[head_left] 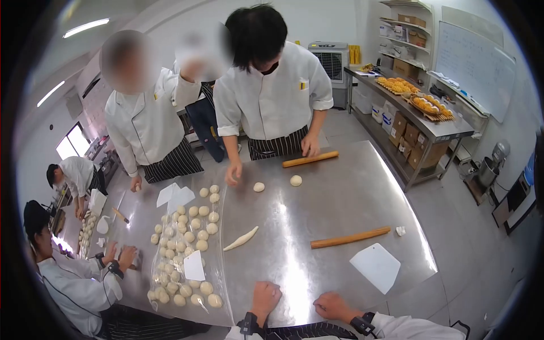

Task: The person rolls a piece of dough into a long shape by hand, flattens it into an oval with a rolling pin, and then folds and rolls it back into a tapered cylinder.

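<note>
My left hand (265,298) rests at the near edge of the steel table (317,204), its fingers curled in with nothing visible in them. To its right, my right hand (333,307) lies on the same edge, also curled and seemingly empty. Ahead of my left hand is a long tapered piece of dough (241,238). A wooden rolling pin (350,237) and a white scraper (376,267) lie beyond my right hand, with a small white scrap (400,230) beside the pin. Many dough balls (215,300) sit on plastic sheet to the left.
Across the table a person (272,90) stands by two dough balls (296,180) and a second rolling pin (310,159). Other people in white stand or lean at the left. A side table (447,129) with trays of bread is at the back right.
</note>
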A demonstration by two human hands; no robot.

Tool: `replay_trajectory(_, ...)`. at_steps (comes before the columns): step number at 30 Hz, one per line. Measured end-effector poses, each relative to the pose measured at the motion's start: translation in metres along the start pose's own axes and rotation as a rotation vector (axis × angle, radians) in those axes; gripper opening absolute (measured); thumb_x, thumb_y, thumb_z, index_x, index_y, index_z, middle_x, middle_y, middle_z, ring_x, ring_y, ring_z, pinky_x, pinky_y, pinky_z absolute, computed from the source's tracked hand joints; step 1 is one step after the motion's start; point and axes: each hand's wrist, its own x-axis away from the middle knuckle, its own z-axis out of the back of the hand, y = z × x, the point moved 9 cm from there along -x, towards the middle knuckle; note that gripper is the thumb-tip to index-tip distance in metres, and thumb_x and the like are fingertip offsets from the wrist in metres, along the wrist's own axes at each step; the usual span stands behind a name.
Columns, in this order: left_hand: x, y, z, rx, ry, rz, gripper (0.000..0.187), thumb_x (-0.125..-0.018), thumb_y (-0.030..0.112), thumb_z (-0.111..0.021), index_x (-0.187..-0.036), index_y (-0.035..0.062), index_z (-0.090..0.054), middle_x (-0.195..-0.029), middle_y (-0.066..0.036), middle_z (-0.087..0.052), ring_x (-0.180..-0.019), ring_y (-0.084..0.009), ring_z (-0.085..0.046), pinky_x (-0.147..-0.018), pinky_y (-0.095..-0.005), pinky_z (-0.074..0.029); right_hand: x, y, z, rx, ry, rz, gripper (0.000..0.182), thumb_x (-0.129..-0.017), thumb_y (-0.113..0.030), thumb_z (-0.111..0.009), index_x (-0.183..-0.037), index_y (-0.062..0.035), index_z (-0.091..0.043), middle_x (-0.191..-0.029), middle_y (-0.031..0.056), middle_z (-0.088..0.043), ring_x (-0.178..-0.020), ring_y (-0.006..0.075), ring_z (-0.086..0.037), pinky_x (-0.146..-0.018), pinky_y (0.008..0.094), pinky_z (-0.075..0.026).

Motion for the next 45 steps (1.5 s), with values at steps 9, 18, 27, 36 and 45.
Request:
replay_trajectory(9, -0.034, 0.046, 0.075, 0.157, 0.085, 0.049, 0.023, -0.072, 0.014, -0.069, -0.095, 0.0092, -0.070, -0.104, -0.009, -0.063, -0.097, -0.0317, -0.057, -0.085, -0.0437, -0.044, -0.003, 0.001, -0.005, 0.020, -0.093, -0.025, 0.007, -0.078, -0.018, -0.065, -0.077, -0.0115, -0.068, -0.071, 0.0065, -0.062, -0.071, 0.0278, -0.062, -0.068, 0.0407, -0.048)
replay_trajectory(18, -0.004, 0.039, -0.044, -0.037, -0.446, 0.114, 0.063, -0.086, 0.037, -0.060, -0.137, 0.0008, -0.047, -0.146, -0.022, -0.039, -0.139, -0.0435, -0.029, -0.113, -0.0573, -0.021, -0.029, -0.004, 0.016, -0.226, -0.024, -0.171, 0.006, -0.078, -0.006, -0.067, -0.082, -0.0072, -0.064, -0.070, 0.0082, -0.058, -0.064, 0.0274, -0.060, -0.061, 0.0373, -0.048)
replay_trajectory(27, -0.026, 0.035, -0.057, 0.065, -0.344, 0.191, 0.060, -0.085, 0.031, -0.059, -0.135, -0.0010, -0.048, -0.145, -0.021, -0.042, -0.142, -0.0375, -0.029, -0.114, -0.0557, -0.021, -0.256, -0.014, -0.022, -0.175, -0.114, 0.032, 0.019, -0.084, -0.009, -0.067, -0.101, -0.0044, -0.064, -0.094, 0.0104, -0.063, -0.082, 0.0231, -0.062, -0.072, 0.0328, -0.050)
replay_trajectory(36, -0.009, 0.045, -0.055, 0.027, -0.645, 0.151, 0.066, -0.093, 0.041, -0.053, -0.146, 0.0046, -0.038, -0.155, -0.020, -0.028, -0.146, -0.0375, -0.019, -0.117, -0.0542, -0.017, -0.126, 0.134, 0.132, 0.527, -0.305, -0.405, 0.074, -0.058, -0.035, -0.089, -0.120, -0.0084, -0.061, -0.121, 0.0159, -0.055, -0.116, 0.0363, -0.050, -0.099, 0.0476, -0.040)
replay_trajectory(45, -0.032, 0.047, -0.068, -0.047, -0.858, 0.164, 0.072, -0.098, 0.051, -0.035, -0.153, 0.0063, -0.021, -0.159, -0.021, -0.014, -0.149, -0.0384, -0.004, -0.117, -0.0573, -0.007, -0.110, 0.157, 0.155, 0.588, -0.416, -0.331, 0.042, -0.074, -0.029, -0.079, -0.110, -0.0092, -0.068, -0.102, 0.0138, -0.060, -0.100, 0.0325, -0.057, -0.089, 0.0405, -0.048)
